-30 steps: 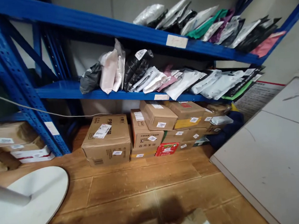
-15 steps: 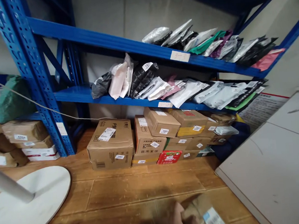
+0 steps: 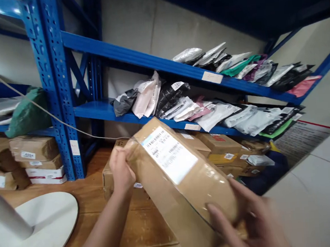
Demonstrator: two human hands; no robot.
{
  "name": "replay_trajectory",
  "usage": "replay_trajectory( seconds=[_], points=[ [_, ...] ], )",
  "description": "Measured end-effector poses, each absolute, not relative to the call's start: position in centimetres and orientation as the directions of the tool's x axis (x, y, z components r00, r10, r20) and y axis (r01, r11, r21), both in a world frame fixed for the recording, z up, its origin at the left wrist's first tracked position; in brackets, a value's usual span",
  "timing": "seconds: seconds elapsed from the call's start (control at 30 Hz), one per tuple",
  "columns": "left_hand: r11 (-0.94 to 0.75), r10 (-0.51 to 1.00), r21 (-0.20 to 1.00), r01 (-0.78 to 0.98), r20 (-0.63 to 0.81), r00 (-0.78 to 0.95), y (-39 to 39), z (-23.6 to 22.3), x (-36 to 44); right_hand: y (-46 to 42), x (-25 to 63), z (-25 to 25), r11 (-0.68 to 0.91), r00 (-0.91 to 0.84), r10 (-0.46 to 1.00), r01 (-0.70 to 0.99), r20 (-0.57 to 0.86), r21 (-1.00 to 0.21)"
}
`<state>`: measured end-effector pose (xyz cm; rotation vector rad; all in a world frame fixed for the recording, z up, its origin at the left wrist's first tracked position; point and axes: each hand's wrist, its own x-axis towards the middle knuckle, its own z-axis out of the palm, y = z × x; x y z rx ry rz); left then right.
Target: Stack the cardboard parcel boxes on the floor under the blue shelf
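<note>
A long brown cardboard box (image 3: pixel 158 188) with clear tape and a white shipping label (image 3: pixel 170 153) is held up in front of me, tilted. My left hand (image 3: pixel 121 170) grips its far left end, fingers wrapped over the edge. At the near right end my right hand (image 3: pixel 252 215) clasps the box, thumb on the labelled side; this hand is slightly blurred. Behind the held box, partly hidden by it, several stacked cartons (image 3: pixel 221 147) stand on the floor below the lowest shelf.
A blue metal rack (image 3: pixel 95 110) carries several plastic mailer bags (image 3: pixel 210 114) on two shelves. To the left are a round white stand base (image 3: pixel 53 223), more cartons (image 3: pixel 38 148) and a slanting cable (image 3: pixel 47 115). A white cabinet-like surface (image 3: pixel 324 187) is at the right.
The labelled box has risen from the bottom edge into the middle of view, now between both hands. My view has shifted slightly left and up.
</note>
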<state>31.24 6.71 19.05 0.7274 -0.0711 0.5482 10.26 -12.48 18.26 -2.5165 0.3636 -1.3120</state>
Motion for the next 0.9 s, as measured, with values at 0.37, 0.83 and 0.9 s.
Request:
replay_trajectory(
  seconds=[0.37,0.83,0.9],
  points=[
    [0.158,-0.113,0.983,-0.092,0.11,0.987,13.7,4.8,39.9,-1.4,27.9,10.2,-0.967,0.607,0.252,0.19,0.754,0.17],
    [-0.226,-0.254,0.921,-0.317,0.258,0.932,9.3,4.2,34.8,-15.2,30.6,12.8,-0.6,0.823,-0.383,0.124,0.42,-0.791],
    [-0.201,-0.273,0.909,-0.364,0.305,0.912,9.9,3.3,36.0,-14.9,31.0,12.3,-0.489,0.872,-0.292,0.218,0.394,-0.844]
  ],
)
